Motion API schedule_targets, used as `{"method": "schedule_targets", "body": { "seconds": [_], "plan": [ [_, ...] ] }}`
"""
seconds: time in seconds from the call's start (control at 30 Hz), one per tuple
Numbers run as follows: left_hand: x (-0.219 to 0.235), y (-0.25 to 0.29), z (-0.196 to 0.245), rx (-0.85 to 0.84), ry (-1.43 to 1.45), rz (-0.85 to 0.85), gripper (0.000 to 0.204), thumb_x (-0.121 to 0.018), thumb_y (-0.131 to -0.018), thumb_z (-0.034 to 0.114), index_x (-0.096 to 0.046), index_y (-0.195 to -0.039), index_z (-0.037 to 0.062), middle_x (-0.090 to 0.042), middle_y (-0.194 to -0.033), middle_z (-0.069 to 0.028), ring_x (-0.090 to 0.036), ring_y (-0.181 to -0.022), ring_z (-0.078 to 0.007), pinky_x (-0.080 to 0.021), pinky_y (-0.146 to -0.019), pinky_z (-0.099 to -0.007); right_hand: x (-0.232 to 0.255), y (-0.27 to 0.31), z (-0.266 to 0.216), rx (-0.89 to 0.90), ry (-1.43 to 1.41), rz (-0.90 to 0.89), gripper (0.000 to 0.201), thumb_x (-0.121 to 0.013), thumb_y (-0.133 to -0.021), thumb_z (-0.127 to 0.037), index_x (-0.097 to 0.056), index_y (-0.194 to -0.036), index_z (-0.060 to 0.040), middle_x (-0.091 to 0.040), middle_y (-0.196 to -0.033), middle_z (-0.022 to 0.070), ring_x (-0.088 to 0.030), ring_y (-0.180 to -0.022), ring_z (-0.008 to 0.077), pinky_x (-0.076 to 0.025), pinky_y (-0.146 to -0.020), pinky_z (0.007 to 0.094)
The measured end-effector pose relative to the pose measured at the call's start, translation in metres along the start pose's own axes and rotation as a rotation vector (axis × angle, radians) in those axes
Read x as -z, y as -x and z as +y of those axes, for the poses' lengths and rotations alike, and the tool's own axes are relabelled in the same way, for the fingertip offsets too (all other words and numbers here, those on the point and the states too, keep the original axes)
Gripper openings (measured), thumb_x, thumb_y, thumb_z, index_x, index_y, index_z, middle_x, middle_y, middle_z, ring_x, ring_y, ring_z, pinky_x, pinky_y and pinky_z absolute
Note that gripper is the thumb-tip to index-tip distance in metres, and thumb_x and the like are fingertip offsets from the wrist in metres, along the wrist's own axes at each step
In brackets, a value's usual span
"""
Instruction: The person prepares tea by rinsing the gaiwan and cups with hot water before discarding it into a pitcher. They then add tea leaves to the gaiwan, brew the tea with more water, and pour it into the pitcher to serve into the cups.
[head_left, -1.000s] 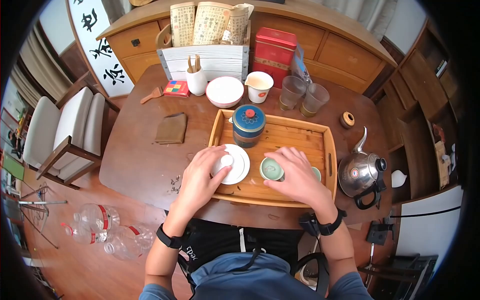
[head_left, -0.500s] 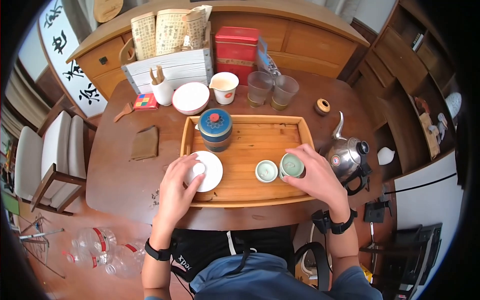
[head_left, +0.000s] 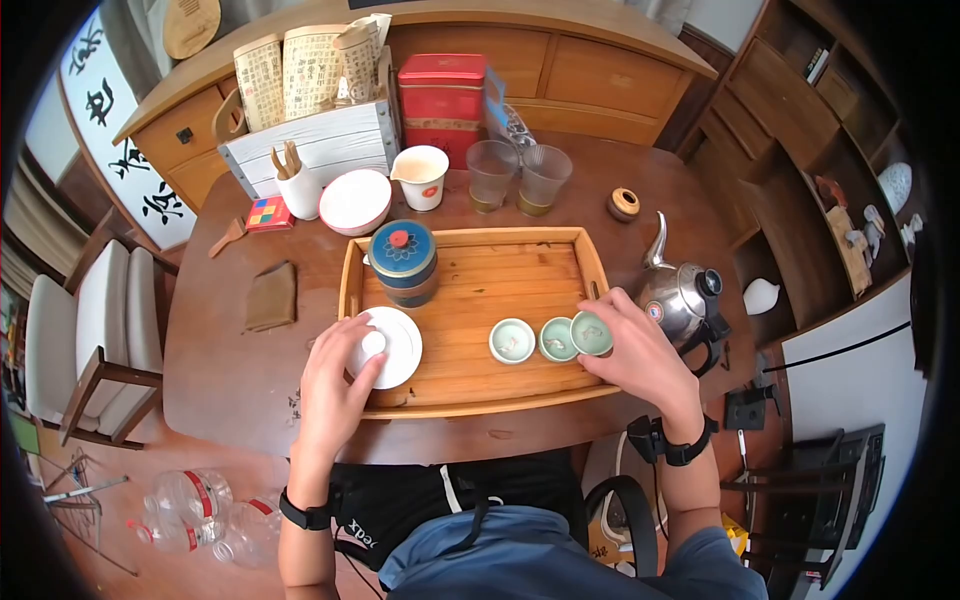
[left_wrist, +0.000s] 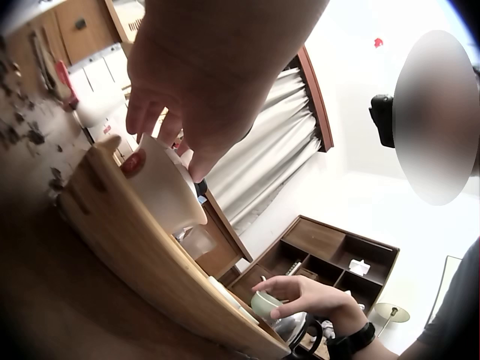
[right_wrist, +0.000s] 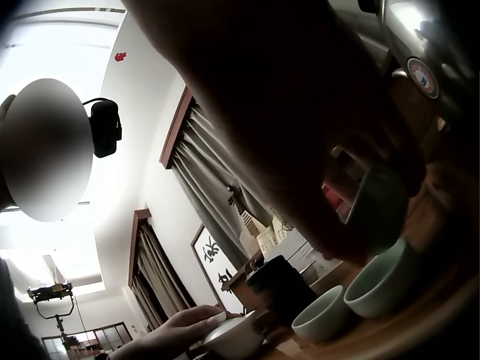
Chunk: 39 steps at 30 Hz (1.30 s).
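Note:
My left hand point(head_left: 332, 372) grips a white lidded gaiwan point(head_left: 402, 350) at the left of the wooden tray, thumb and fingers on opposite sides. From the left wrist view, the fingers reach round the rim of its white bowl point(left_wrist: 174, 184). My right hand point(head_left: 640, 352) pinches a pale green teacup point(head_left: 592, 333) by its rim near the tray's right end. Two more green cups, a left one point(head_left: 512, 341) and a middle one point(head_left: 558, 340), stand in a row beside it. In the right wrist view the held cup point(right_wrist: 381, 206) is tilted above the middle cup point(right_wrist: 382, 277).
A blue canister point(head_left: 402, 262) stands at the back left of the wooden tray point(head_left: 480, 408). Beyond it are a white bowl point(head_left: 356, 200), a pitcher point(head_left: 420, 178) and two glasses point(head_left: 543, 180). A steel kettle point(head_left: 680, 295) stands right of the tray, a folded brown cloth point(head_left: 270, 298) left of it.
The view has turned to the right. My right hand has moved right along the tray with a cup; two green cups now show to its left. My left hand has stayed at the gaiwan.

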<state>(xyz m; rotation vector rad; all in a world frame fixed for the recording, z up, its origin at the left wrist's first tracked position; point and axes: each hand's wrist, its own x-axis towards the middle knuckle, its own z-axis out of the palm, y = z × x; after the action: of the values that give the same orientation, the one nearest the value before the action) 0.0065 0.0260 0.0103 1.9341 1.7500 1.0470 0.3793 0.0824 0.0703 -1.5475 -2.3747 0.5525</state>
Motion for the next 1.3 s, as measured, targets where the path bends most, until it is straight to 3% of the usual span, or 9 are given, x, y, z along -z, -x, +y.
{"method": "schedule_targets", "body": {
  "seconds": [0.43, 0.67, 0.83, 1.07, 1.17, 1.3],
  "plan": [
    [0.000, 0.000, 0.000, 0.005, 0.014, 0.011, 0.030, -0.076, -0.092, 0.004, -0.068, -0.121, 0.0004, -0.070, -0.137, -0.0166, -0.061, -0.132, -0.0372, -0.046, -0.114, -0.0455, -0.001, 0.000, 0.004, 0.046, 0.160, 0.014, 0.052, -0.079, -0.077, -0.003, -0.066, -0.128, -0.0003, -0.056, -0.116, 0.0159, -0.060, -0.115, 0.0366, -0.050, -0.100, 0.0450],
    [0.002, 0.000, -0.001, 0.013, 0.008, -0.003, 0.031, -0.077, -0.093, 0.013, -0.070, -0.122, 0.0026, -0.069, -0.140, -0.0156, -0.060, -0.135, -0.0385, -0.048, -0.112, -0.0476, 0.003, -0.002, -0.002, 0.065, 0.170, 0.035, 0.051, -0.078, -0.076, -0.001, -0.066, -0.125, -0.0015, -0.055, -0.114, 0.0165, -0.059, -0.114, 0.0371, -0.051, -0.098, 0.0456],
    [0.002, 0.000, 0.002, 0.013, 0.010, 0.007, 0.030, -0.076, -0.092, 0.006, -0.069, -0.120, 0.0012, -0.071, -0.138, -0.0155, -0.061, -0.132, -0.0378, -0.047, -0.113, -0.0463, 0.004, -0.004, -0.001, 0.048, 0.151, 0.033, 0.050, -0.079, -0.078, -0.004, -0.066, -0.127, -0.0032, -0.055, -0.115, 0.0161, -0.060, -0.114, 0.0368, -0.051, -0.097, 0.0456],
    [0.004, -0.001, 0.000, -0.012, -0.020, 0.002, 0.031, -0.077, -0.094, 0.016, -0.070, -0.122, 0.0043, -0.069, -0.139, -0.0142, -0.060, -0.134, -0.0374, -0.050, -0.111, -0.0471, 0.015, -0.013, -0.014, -0.006, -0.044, -0.051, 0.056, -0.083, -0.083, -0.020, -0.064, -0.133, -0.0042, -0.060, -0.122, 0.0156, -0.065, -0.111, 0.0378, -0.052, -0.096, 0.0451],
    [0.003, -0.001, -0.001, -0.015, -0.021, 0.003, 0.031, -0.077, -0.094, 0.016, -0.070, -0.122, 0.0047, -0.069, -0.139, -0.0140, -0.060, -0.134, -0.0370, -0.050, -0.110, -0.0469, 0.008, -0.022, -0.029, 0.049, -0.188, -0.062, 0.056, -0.083, -0.084, -0.024, -0.063, -0.134, -0.0054, -0.061, -0.121, 0.0159, -0.065, -0.113, 0.0379, -0.052, -0.096, 0.0463],
    [0.003, -0.001, 0.003, -0.001, 0.008, 0.001, 0.032, -0.076, -0.094, 0.012, -0.069, -0.123, 0.0016, -0.069, -0.139, -0.0160, -0.060, -0.133, -0.0382, -0.048, -0.113, -0.0469, -0.015, -0.042, -0.052, 0.154, -0.163, -0.106, 0.058, -0.084, -0.084, -0.028, -0.062, -0.133, -0.0058, -0.062, -0.121, 0.0164, -0.064, -0.117, 0.0382, -0.051, -0.100, 0.0467]
  ]
}}
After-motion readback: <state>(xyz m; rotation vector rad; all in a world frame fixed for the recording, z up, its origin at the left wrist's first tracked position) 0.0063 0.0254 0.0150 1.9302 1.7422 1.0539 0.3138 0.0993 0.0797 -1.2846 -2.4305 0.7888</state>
